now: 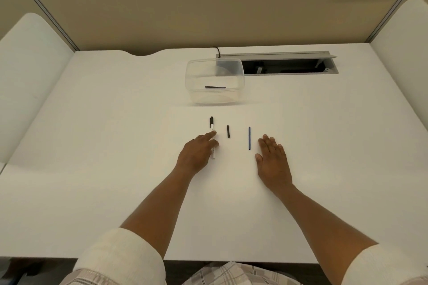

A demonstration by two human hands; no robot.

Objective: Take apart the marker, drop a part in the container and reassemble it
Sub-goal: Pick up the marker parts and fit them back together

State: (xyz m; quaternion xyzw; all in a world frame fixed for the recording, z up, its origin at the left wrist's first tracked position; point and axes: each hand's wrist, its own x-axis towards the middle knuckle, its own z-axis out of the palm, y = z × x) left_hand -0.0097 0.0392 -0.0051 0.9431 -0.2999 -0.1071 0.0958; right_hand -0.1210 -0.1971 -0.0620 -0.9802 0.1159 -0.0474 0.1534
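Note:
A white marker (212, 125) with a black cap end lies on the white desk (115, 146), pointing away from me. My left hand (198, 154) rests over its near half, with the index finger along the barrel and the other fingers curled around it. Right of it lie a short black part (228, 131) and a thin blue rod (249, 138). My right hand (272, 159) lies flat and empty on the desk, just right of the blue rod. Further back stands a clear plastic container (192, 76) with a thin black rod (215, 87) inside.
Behind the container an open cable tray (287, 67) is set into the desk, with a black cable at its left end. Beige partition walls close off the back and both sides. The desk's front edge runs just before my sleeves.

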